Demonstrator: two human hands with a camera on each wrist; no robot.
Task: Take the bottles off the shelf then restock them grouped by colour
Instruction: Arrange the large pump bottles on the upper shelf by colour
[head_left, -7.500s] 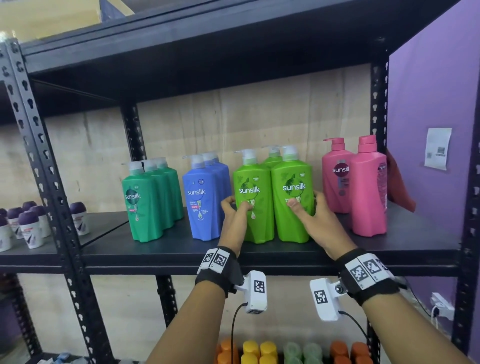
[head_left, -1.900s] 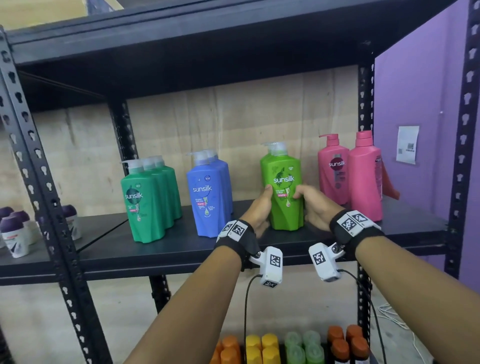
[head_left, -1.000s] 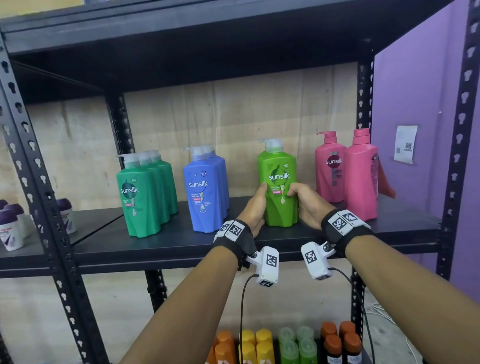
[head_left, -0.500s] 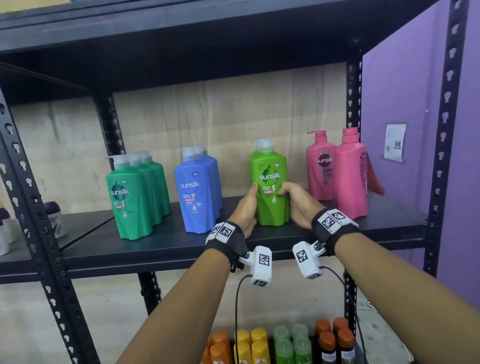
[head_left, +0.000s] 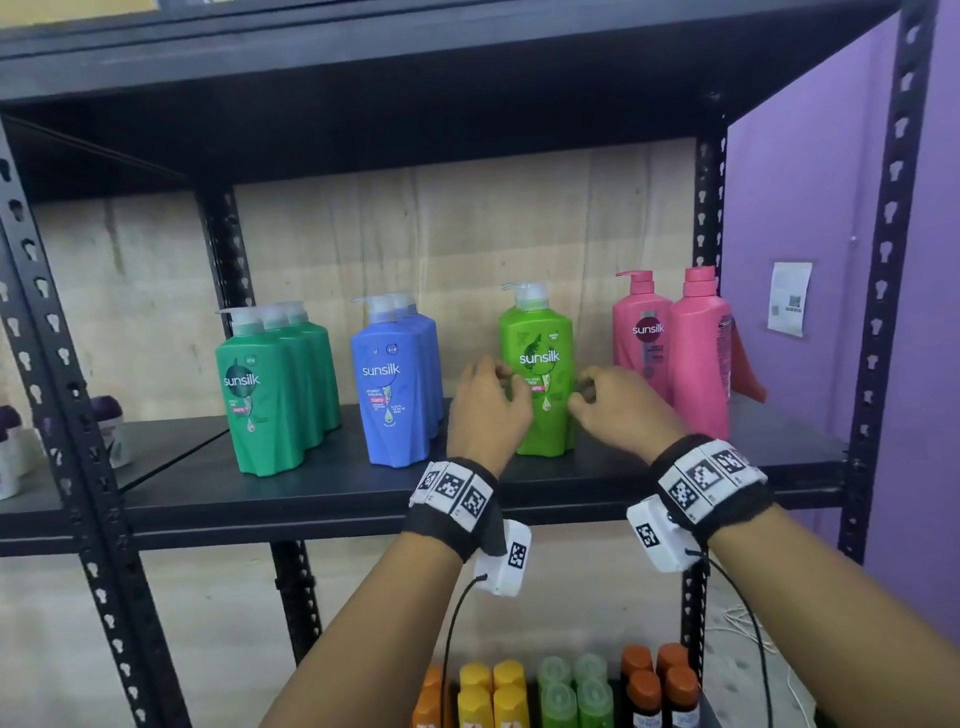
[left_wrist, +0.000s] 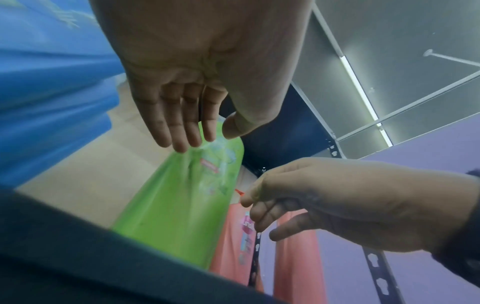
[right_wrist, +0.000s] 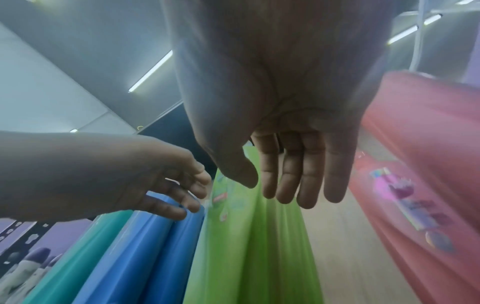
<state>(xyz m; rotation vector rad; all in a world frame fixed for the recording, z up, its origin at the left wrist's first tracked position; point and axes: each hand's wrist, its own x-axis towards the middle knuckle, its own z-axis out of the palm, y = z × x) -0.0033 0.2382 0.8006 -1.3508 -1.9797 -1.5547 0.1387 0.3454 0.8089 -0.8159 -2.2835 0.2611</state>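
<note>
The black shelf (head_left: 311, 499) carries grouped pump bottles: dark green bottles (head_left: 270, 395) at the left, blue bottles (head_left: 395, 384), a row of light green bottles (head_left: 540, 384) and pink bottles (head_left: 691, 353) at the right. My left hand (head_left: 488, 405) and right hand (head_left: 613, 405) hover just in front of the light green row, one on each side, fingers loose and holding nothing. In the left wrist view the left hand (left_wrist: 187, 115) is apart from the light green bottle (left_wrist: 182, 197). In the right wrist view the right hand (right_wrist: 285, 164) is spread before the light green bottle (right_wrist: 249, 236).
Small purple-capped containers (head_left: 109, 431) stand on the neighbouring shelf at the left. Below, orange, yellow and green capped bottles (head_left: 561, 691) fill a lower shelf. Black perforated uprights (head_left: 706, 260) frame the bay. A purple wall (head_left: 810, 208) with a paper label closes the right side.
Both hands have let go of the front light green bottle and drawn back a little towards me. The bottle stays upright in its row.
</note>
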